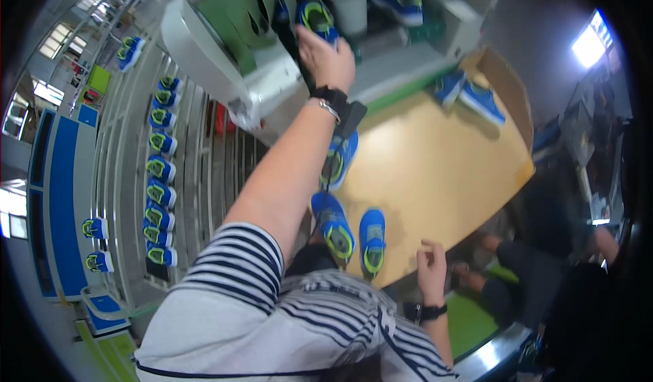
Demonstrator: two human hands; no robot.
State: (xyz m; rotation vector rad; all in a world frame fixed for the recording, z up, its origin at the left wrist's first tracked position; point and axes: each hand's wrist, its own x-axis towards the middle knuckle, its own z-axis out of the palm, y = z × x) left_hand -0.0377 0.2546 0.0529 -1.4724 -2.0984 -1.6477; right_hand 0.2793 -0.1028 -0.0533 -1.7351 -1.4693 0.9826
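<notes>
My left arm stretches up to the opening of a white and green machine point(272, 86). My left hand point(326, 57) is closed about the near end of a blue and lime sneaker point(316, 16) in that opening; part of its grip is hidden. My right hand point(432, 270), fingers loosely curled and apart with nothing seen in them, hovers by the near edge of the tan table point(422, 171). Left of it on the table lie a small blue sneaker point(372, 236) and another blue sneaker point(333, 229). A further blue sneaker point(343, 158) is partly covered by my left forearm.
Two more blue sneakers point(479, 100) rest at the table's far right corner, beside a cardboard side panel point(507, 86). Another sneaker point(398, 1) sits inside the machine. On the left, a metal rack point(122, 178) carries a row of several sneakers. Another person point(510, 273) is at the right.
</notes>
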